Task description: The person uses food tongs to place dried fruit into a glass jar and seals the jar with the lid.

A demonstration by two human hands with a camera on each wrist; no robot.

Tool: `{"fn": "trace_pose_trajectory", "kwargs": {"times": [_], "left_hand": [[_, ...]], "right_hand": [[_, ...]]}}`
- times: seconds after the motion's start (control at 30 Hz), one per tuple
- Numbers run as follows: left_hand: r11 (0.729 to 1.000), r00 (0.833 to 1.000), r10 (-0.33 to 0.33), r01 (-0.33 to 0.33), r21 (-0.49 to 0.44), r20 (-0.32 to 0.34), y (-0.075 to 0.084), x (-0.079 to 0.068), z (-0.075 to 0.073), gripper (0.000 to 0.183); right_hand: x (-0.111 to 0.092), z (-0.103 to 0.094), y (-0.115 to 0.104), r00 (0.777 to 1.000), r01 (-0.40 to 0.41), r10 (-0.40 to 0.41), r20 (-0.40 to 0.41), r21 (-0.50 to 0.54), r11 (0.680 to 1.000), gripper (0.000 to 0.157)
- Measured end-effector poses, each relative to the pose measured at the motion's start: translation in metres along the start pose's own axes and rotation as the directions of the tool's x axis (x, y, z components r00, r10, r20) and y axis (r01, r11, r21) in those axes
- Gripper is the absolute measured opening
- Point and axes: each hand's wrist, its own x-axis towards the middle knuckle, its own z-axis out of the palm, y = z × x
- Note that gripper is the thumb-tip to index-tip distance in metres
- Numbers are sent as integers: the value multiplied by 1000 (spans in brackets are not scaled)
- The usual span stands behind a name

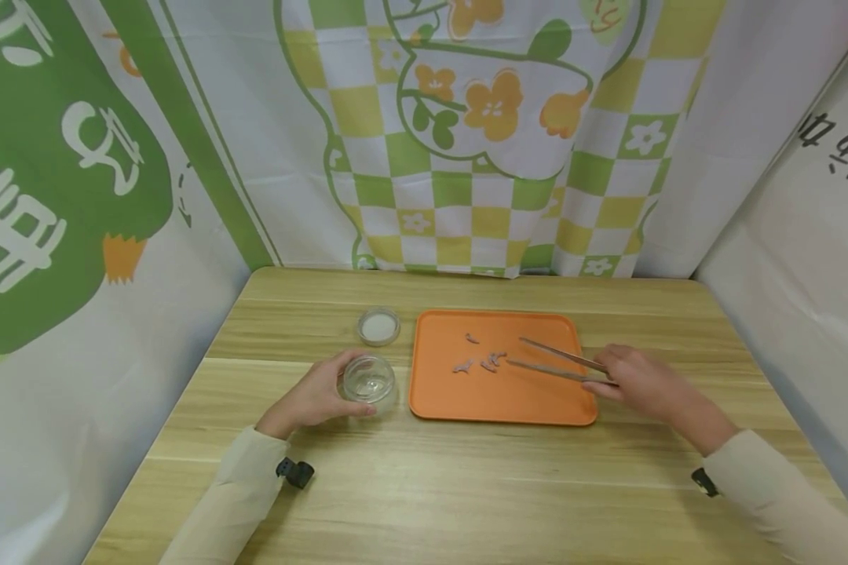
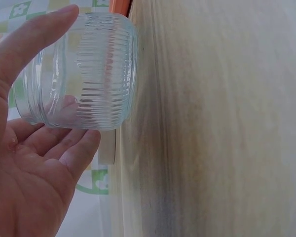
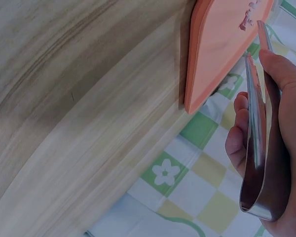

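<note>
My left hand (image 1: 323, 390) holds an upright clear glass jar (image 1: 370, 380) left of the orange tray, thumb on one side and fingers on the other. In the left wrist view the jar (image 2: 96, 74) shows ribbed walls and a smooth neck. My right hand (image 1: 639, 382) grips long metal tweezers (image 1: 554, 369) over the tray's right half. Their two arms stand apart with nothing between the tips. The bent end and a serrated tip of the tweezers (image 3: 266, 197) show in the right wrist view. Several small greyish-pink curled pieces (image 1: 493, 359) lie on the tray, left of the tips.
The orange tray (image 1: 459, 402) has a low raised rim and rests on a wooden table (image 1: 424, 486). A round clear lid (image 1: 378, 326) lies behind the jar, near the tray's left edge. A patterned cloth (image 1: 466, 212) hangs along the table's back edge.
</note>
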Motion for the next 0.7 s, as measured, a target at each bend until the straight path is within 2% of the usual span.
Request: {"fn": "trace_pose_trajectory", "kwargs": {"times": [0.7], "left_hand": [[1000,1000,24,-24,-4,2,-1,1,0,90]], "right_hand": [[9,18,-2,1000,17,-16,-12,17,1000,28]]}}
